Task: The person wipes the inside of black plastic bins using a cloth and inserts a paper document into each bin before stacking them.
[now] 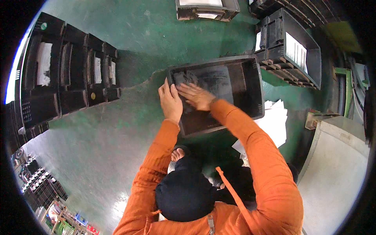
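Black open-topped rectangular plastic crate point(242, 121) on the glossy green painted floor point(143, 39), both hands at its left end.
Left hand point(171, 102) lies over the left rim, fingers straight and close; cannot tell whether it grips. Right hand point(196, 96) inside, flat, palm down, fingers slightly apart, pressed to a smooth dark-grey rectangular patch point(221, 80) on the crate's bottom; sheet or film, cannot tell. Widest open room: left, scuffed bare floor up to a tall stack of ribbed black plastic crates point(74, 74). Right side tight: loose white paper sheets point(274, 123), corners splayed, just beside the rim; another black crate with white paper point(274, 45) near the upper-right corner.
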The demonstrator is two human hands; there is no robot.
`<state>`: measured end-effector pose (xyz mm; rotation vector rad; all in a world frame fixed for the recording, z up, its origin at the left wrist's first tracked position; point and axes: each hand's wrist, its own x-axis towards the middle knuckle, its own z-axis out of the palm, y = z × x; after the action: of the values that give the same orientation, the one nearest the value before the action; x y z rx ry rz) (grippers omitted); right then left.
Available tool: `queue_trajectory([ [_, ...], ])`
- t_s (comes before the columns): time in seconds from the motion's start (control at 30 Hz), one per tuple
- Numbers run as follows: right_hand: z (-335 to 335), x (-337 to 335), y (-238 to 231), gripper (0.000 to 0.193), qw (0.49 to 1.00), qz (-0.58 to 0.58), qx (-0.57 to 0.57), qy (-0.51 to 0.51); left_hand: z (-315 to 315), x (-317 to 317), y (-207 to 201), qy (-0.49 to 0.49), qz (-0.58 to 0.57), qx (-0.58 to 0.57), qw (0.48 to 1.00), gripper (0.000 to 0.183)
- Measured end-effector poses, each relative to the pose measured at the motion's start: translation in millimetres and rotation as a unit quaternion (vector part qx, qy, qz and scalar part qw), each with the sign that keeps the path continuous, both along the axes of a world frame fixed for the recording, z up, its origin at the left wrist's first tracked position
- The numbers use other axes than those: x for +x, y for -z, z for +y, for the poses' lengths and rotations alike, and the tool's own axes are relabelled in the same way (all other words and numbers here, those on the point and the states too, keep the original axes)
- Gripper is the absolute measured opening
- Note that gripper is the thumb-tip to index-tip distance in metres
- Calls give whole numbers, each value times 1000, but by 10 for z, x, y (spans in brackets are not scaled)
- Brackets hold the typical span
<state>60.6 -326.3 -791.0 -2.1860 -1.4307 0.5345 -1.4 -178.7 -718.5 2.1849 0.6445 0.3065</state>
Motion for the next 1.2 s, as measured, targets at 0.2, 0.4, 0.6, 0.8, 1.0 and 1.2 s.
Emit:
queue_trajectory([
  [0.2,-1266,306,139,55,901,-132,-95,403,7,3,-52,-11,-16,-14,1000,35],
  [0.4,287,-205,-5,67,969,-26,99,226,-37,44,61,12,-37,12,999,35],
  [0.6,-1142,507,-229,65,959,15,-56,277,12,12,46,-8,-33,13,999,33],
  [0.8,-1421,336,-523,35,895,-134,-272,329,-93,44,66,-25,-47,25,998,30],
  [1.0,-1624,-299,-417,27,870,-24,-352,345,-104,22,71,-32,-57,32,997,30],
  [1.2,119,-608,-500,17,938,98,-282,180,-159,92,29,-15,-59,26,998,32],
])
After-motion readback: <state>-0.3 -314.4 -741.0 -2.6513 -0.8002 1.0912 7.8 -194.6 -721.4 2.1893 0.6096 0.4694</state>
